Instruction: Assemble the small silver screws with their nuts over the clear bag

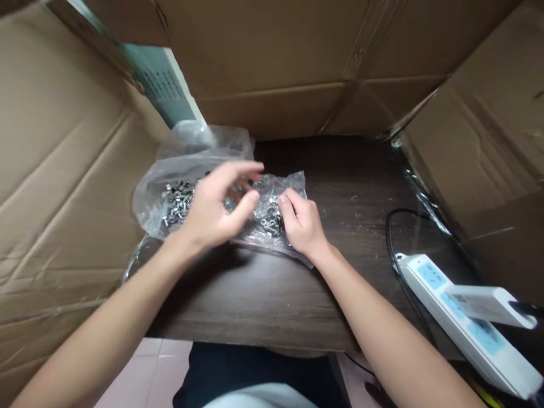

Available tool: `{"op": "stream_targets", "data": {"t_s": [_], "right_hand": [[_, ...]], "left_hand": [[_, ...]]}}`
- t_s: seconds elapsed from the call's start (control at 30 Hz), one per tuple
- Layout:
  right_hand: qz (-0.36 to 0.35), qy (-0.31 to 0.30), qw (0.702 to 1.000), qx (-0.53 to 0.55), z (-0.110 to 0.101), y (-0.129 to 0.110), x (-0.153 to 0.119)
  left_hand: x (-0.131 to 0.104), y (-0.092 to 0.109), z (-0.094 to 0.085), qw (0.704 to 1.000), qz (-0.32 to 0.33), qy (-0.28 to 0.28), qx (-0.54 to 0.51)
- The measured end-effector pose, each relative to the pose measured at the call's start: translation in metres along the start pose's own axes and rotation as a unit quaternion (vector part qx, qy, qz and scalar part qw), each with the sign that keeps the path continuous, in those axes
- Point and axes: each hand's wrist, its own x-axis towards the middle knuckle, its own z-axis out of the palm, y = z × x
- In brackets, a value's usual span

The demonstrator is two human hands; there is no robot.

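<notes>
A large clear plastic bag lies at the left with many small metal screws heaped in it. Beside it is a smaller clear plastic bag, with more small metal screws on it or inside; which of the two I cannot tell. Over the gap between the bags hovers my left hand, slightly blurred, its thumb and fingers apart and nothing visible in them. My right hand is closed at the right side of the smaller bag, thumb against the curled forefinger. Whatever it grips is hidden.
Cardboard walls enclose the dark wooden table on the left, back and right. A white power strip with a plugged-in white adapter lies at the right, a black cable looping beside it.
</notes>
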Motion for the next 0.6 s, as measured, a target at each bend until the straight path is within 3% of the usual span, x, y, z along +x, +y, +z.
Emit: {"op": "stream_targets", "data": {"t_s": [0.13,0.23,0.6], "right_hand": [[0.008,-0.022,1.0,0.005,-0.001,-0.002,-0.001],[0.005,-0.035,0.999,0.007,0.0,-0.004,-0.003],[-0.009,-0.054,0.997,-0.051,0.007,-0.004,-0.006]], "left_hand": [[-0.005,-0.01,0.023,0.999,-0.029,-0.007,-0.011],[-0.014,-0.016,0.034,0.999,-0.008,-0.015,-0.031],[-0.022,-0.019,0.038,0.996,0.011,0.023,-0.083]]}}
